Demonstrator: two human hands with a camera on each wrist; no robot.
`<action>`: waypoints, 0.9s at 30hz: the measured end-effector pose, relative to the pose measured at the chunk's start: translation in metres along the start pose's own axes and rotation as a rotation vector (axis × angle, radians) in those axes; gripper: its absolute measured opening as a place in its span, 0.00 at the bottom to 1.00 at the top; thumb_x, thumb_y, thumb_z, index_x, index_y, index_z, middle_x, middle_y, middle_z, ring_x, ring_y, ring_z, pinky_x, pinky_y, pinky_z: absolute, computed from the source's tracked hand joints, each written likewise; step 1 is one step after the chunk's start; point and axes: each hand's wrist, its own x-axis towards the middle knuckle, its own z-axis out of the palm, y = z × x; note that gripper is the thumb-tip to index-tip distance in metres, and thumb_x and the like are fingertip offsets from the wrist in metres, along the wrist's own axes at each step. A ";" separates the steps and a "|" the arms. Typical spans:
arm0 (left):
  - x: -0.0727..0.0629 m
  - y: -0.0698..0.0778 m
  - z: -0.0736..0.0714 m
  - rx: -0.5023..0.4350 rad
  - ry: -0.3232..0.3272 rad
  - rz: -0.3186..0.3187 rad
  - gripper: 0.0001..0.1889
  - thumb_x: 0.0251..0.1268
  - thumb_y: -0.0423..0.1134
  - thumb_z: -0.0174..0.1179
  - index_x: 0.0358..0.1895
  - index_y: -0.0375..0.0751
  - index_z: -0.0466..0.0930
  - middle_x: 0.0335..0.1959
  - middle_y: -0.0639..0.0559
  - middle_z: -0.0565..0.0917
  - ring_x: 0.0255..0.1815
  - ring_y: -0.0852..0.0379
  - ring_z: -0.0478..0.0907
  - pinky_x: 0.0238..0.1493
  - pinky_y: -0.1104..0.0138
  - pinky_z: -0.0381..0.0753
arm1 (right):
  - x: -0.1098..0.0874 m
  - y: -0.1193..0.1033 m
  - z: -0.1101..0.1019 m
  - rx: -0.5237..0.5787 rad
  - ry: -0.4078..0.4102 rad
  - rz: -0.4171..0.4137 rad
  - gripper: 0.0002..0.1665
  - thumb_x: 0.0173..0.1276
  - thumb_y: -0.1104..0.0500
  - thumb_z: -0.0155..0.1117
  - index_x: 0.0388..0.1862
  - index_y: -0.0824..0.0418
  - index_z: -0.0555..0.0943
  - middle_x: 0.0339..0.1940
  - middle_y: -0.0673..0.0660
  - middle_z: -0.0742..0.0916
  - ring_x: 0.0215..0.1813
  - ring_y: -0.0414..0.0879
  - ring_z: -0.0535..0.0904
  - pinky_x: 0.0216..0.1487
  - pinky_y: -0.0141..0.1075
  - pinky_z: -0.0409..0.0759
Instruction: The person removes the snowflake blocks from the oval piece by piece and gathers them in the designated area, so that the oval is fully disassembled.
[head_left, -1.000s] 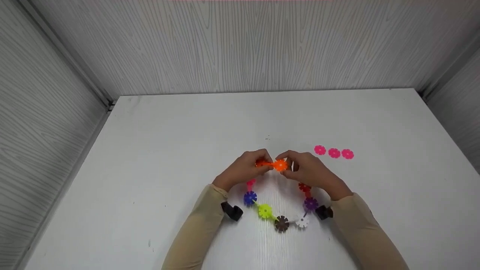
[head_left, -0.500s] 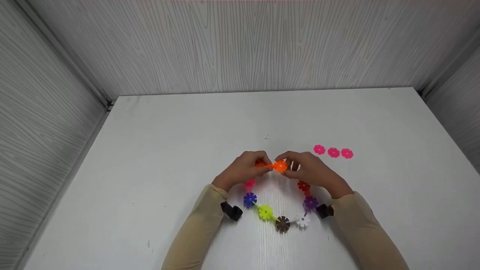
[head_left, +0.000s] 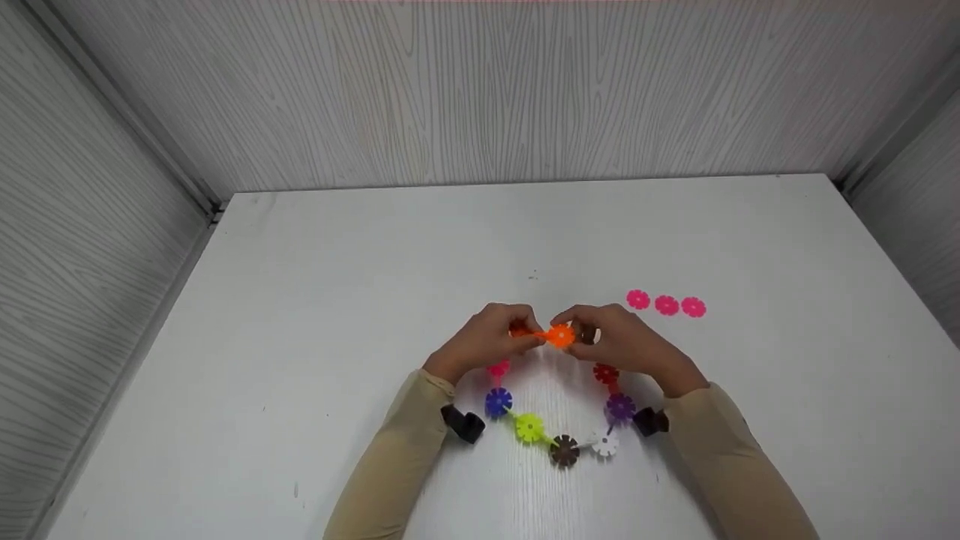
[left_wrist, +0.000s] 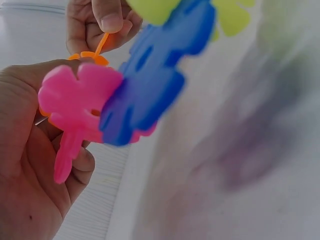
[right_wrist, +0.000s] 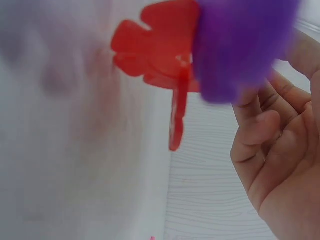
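Between my hands is an orange flower-shaped interlocking disc (head_left: 561, 336), pinched at its right edge by the thumb and fingers of my right hand (head_left: 621, 341). My left hand (head_left: 489, 339) pinches another orange piece that meets it edge-on. From below the left hand curves a chain of slotted discs: pink (left_wrist: 77, 95), blue (head_left: 499, 403), yellow-green (head_left: 529, 428), brown (head_left: 564, 451), white (head_left: 604, 444), purple (head_left: 620, 409) and red (right_wrist: 160, 42). The red end lies just below the right hand. Fingers hide where the orange pieces join the chain.
Three loose pink discs (head_left: 666, 304) lie in a row on the white table (head_left: 337, 277), beyond the right hand. Wood-grain panels (head_left: 480, 90) stand at the back and both sides. Black wrist cameras (head_left: 465, 425) hang close beside the chain.
The orange disc has tilted and dropped slightly between my hands. Both hands keep their hold, and the chain's left side has shifted a little towards me.
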 end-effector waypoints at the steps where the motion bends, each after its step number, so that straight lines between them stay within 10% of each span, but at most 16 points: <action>1: 0.000 0.000 0.000 -0.001 0.006 0.003 0.05 0.65 0.39 0.62 0.37 0.41 0.82 0.32 0.49 0.85 0.27 0.61 0.74 0.32 0.72 0.76 | 0.000 -0.001 0.000 -0.005 0.003 0.001 0.19 0.65 0.60 0.65 0.55 0.58 0.80 0.28 0.51 0.82 0.30 0.41 0.72 0.31 0.28 0.77; 27: -0.001 -0.001 -0.001 -0.043 -0.006 0.045 0.05 0.66 0.39 0.61 0.37 0.40 0.82 0.34 0.41 0.86 0.26 0.60 0.74 0.32 0.71 0.76 | -0.001 -0.002 0.001 -0.117 0.037 0.019 0.19 0.61 0.58 0.67 0.52 0.57 0.78 0.26 0.50 0.80 0.28 0.40 0.70 0.28 0.29 0.74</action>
